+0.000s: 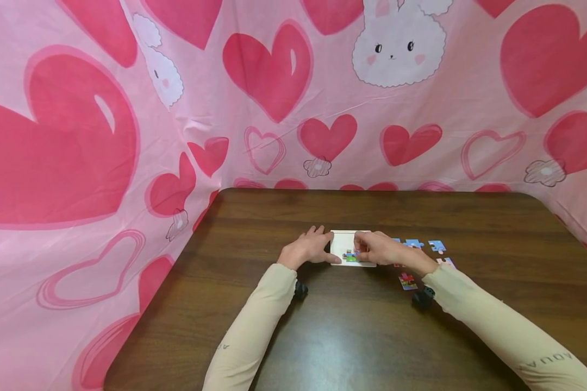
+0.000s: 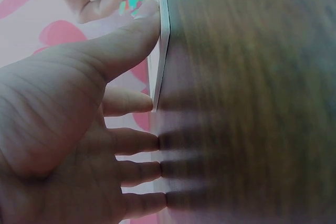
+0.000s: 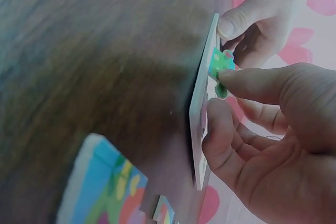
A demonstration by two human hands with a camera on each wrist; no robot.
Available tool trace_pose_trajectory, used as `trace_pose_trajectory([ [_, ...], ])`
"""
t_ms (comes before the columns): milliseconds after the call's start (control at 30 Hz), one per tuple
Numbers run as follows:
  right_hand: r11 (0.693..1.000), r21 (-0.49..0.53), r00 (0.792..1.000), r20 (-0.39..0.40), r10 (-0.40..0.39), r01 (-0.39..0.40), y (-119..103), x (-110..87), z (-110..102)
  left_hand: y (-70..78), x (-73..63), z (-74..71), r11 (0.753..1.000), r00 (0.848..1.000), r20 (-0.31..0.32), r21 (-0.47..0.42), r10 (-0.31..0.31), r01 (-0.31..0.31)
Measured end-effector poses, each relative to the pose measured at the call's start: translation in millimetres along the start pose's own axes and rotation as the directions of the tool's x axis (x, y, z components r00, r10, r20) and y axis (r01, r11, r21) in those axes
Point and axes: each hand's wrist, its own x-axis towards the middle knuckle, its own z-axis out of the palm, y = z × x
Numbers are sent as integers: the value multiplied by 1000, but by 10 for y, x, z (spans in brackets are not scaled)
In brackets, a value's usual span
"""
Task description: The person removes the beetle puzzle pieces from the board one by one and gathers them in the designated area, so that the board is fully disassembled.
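Observation:
A small white puzzle board [image 1: 342, 239] lies flat on the brown table. My left hand [image 1: 308, 248] rests at its left side with fingers spread straight onto the table. The left thumb [image 2: 134, 38] lies on the board's near edge, and the index fingertip touches its side. Over the board, my right hand [image 1: 379, 248] pinches a green and blue jigsaw piece [image 3: 220, 66] with thumb and curled index finger. That piece sits low over the board's near part, partly hidden by the fingers in the head view.
Several loose jigsaw pieces lie right of the board, among them a blue one [image 1: 437, 246] and a red and green one [image 1: 407, 281] nearer me. Some are partly behind the right forearm. A pink heart-print cloth [image 1: 269, 146] hangs behind the wooden table [image 1: 323, 336].

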Motion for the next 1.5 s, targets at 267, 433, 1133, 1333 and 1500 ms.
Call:
trace_pose_trajectory([
  [267, 999, 22, 999, 23, -26, 26, -12, -8, -25, -4, 10, 10, 1000, 1000, -2, 9, 0, 0],
  [433, 999, 22, 999, 25, -38, 38, -40, -41, -77, -1, 5, 7, 1000, 1000, -1, 3, -3, 3],
  [1133, 996, 86, 999, 30, -25, 23, 104, -337, -250, -2, -10, -6, 1000, 1000, -1, 0, 17, -17],
  [1333, 997, 76, 999, 40, -5, 2, 161, -439, -294, -6, -1, 3, 1000, 1000, -1, -2, 12, -12],
  [1500, 997, 77, 999, 52, -9, 5, 190, -523, -332, -3, -3, 6, 1000, 1000, 0, -5, 7, -7],
])
